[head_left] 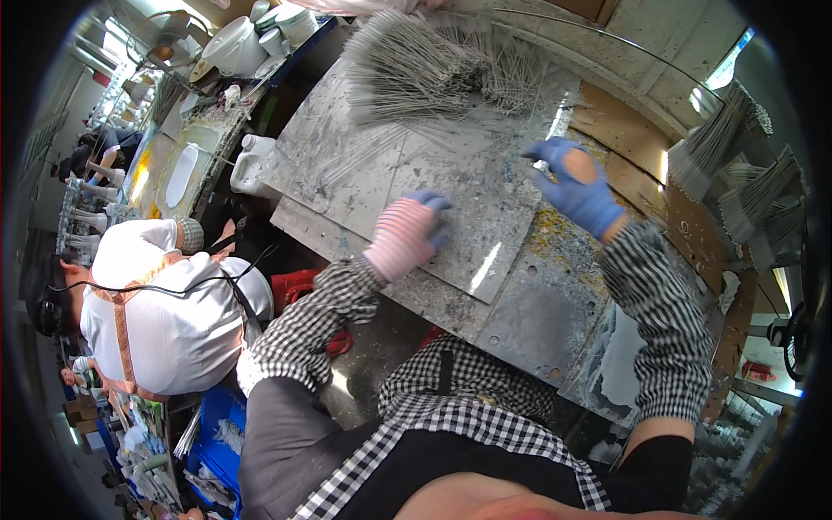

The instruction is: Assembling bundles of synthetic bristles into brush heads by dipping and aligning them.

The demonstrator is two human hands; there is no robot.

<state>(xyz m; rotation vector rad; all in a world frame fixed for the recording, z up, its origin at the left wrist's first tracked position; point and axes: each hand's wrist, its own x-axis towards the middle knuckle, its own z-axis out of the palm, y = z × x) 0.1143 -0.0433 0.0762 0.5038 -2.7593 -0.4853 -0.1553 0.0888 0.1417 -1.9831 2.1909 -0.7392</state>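
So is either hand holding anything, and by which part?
Nothing visible is held: the right hand looks empty; the left hand does too, though its palm is hidden.

A large heap of thin, straight, grey wire-like rods (407,69) lies at the far end of a flat, stained grey work board (459,217). The rods lie flat, piled many layers deep. On the left they spread into a wide, brush-like fan; toward the middle they crowd into a dense, darker tangle, and a shorter bunch splays out to the right. The outer tips look blurred. Several loose rods — slim, pale and single — stray from the near edge of the heap, slanting toward the left side of the board.
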